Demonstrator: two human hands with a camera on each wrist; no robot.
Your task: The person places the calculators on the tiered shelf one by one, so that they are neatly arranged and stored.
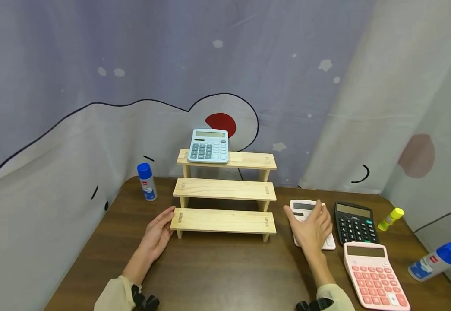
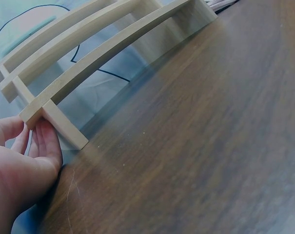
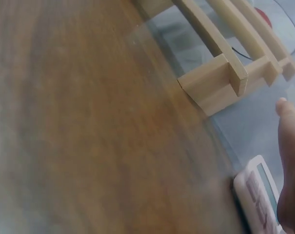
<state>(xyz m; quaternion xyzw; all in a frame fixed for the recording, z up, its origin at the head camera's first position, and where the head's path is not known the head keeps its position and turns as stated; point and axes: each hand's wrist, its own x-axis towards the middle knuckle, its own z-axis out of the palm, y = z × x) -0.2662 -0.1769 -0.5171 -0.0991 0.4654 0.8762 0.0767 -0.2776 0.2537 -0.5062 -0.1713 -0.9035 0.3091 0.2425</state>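
Observation:
A three-tier wooden shelf stand (image 1: 223,220) is on the brown table, with a light blue calculator (image 1: 208,147) leaning on the left of its top tier. At the left end of the bottom tier, my left hand (image 1: 158,235) pinches the board's corner; in the left wrist view the thumb and fingers (image 2: 47,141) meet that corner beside the leg. My right hand (image 1: 311,226) is spread over a white calculator (image 1: 328,242) lying right of the stand, partly covering it. Whether the fingertips touch it is unclear. The right wrist view shows the thumb apart from the calculator's edge (image 3: 252,187).
Beside the white calculator lie a black calculator (image 1: 355,222) and a pink one (image 1: 376,276). A yellow-green glue stick (image 1: 390,219) and a blue-capped glue stick (image 1: 436,261) lie farther right. Another blue-capped glue stick (image 1: 147,182) stands left of the stand. A patterned curtain (image 1: 132,138) hangs behind the table.

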